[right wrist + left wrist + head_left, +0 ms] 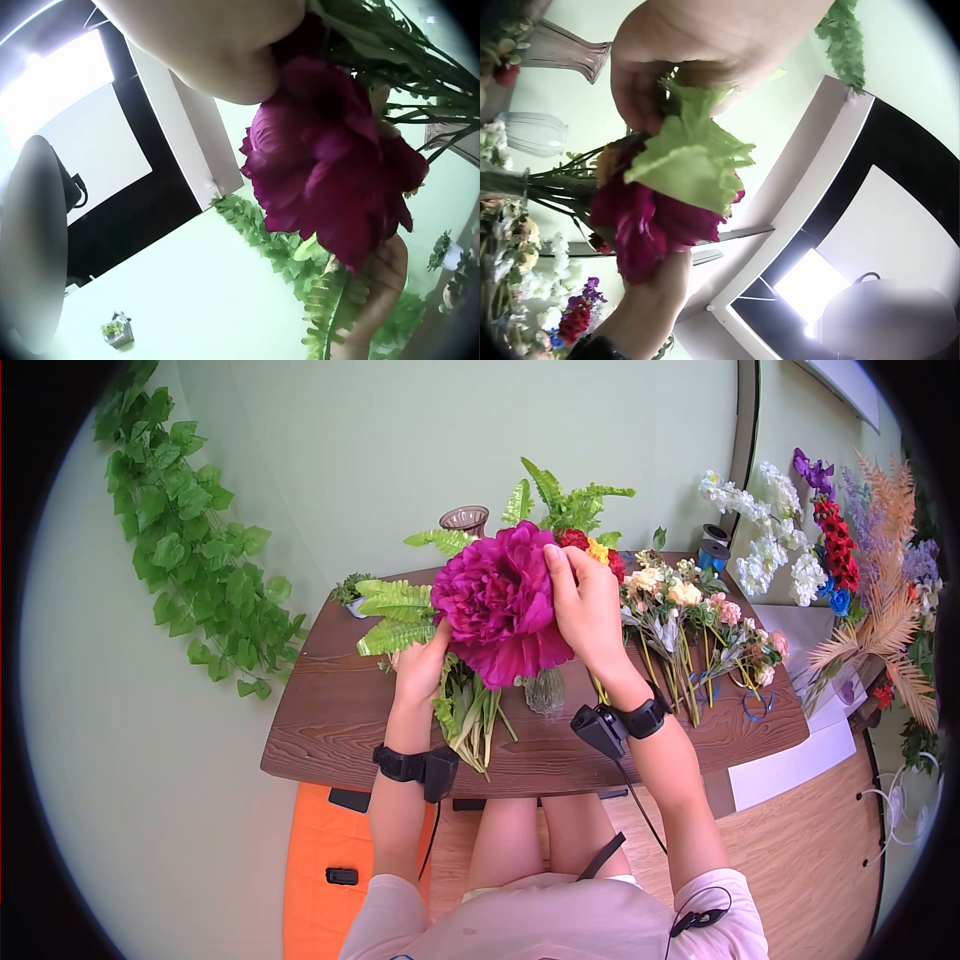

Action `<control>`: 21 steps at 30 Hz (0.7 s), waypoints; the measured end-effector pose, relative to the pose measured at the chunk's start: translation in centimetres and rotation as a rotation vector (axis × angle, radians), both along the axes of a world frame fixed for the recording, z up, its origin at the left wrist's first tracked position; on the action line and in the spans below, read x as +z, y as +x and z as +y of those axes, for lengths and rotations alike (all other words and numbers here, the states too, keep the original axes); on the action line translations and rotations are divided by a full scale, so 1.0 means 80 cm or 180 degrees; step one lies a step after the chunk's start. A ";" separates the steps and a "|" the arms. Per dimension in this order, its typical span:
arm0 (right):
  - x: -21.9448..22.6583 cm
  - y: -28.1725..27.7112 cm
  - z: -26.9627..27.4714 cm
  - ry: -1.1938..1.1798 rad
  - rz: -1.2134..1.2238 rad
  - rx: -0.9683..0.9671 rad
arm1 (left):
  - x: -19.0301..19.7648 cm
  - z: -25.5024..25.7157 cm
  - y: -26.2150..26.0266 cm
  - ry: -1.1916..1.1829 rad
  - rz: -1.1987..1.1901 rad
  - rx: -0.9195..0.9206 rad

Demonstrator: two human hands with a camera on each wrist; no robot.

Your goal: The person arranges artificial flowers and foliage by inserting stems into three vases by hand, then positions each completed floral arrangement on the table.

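Head view showed the purple flower (500, 600) above a glass vase (545, 692) on the counter (325, 680). The right hand (592, 610) pinched its edge between thumb and fingers; the left hand (422, 662) curled beside it near fern leaves (393, 635), its grip impossible to tell.

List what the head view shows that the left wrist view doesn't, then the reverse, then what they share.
Only the head view: the orange sheet, the small black object on it and the person's thighs.
Only the left wrist view: the glowing panel and a blurred oval.
Both: the large magenta flower, left hand, right hand and leafy vine.
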State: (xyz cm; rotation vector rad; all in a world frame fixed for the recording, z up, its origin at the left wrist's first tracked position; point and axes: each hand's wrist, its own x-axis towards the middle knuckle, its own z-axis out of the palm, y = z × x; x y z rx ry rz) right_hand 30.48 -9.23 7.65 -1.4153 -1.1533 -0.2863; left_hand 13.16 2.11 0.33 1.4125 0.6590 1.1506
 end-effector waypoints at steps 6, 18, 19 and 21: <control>-0.016 0.019 0.013 0.0390 0.0977 0.0855 | -0.005 0.009 0.001 -0.0214 -0.0096 -0.0336; -0.030 0.019 -0.041 0.1400 0.1381 0.1213 | -0.035 0.043 0.009 -0.0648 -0.0931 -0.1203; -0.041 0.025 -0.043 0.1588 0.1471 0.0997 | -0.036 0.043 0.006 -0.0661 -0.0904 -0.1249; -0.066 0.038 -0.045 0.1765 0.1625 0.0649 | -0.043 0.046 -0.002 -0.0677 -0.0878 -0.1296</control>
